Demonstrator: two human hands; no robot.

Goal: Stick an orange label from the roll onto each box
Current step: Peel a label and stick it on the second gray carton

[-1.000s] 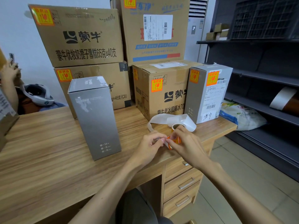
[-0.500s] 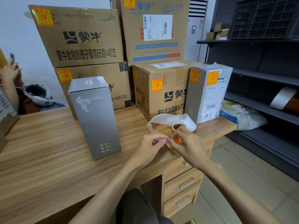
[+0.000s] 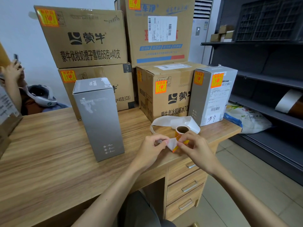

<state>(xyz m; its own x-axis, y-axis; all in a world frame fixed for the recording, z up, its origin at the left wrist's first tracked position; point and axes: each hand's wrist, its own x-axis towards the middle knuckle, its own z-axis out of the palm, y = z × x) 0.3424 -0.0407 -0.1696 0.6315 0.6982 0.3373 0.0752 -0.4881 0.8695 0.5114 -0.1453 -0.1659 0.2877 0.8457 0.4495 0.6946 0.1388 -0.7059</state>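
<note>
Label (image 3: 174, 149) between both hands' fingers (image 3: 184, 139)

Wood-grain desk (image 3: 49, 145), cardboard boxes (image 3: 85, 38)

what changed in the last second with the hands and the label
The left hand and right hand drew slightly apart: the left pulls the white backing strip leftward, so a white flap now shows between them, with the orange label peeling under the right hand. The label roll, the grey box and the stacked cartons stayed put.
</note>
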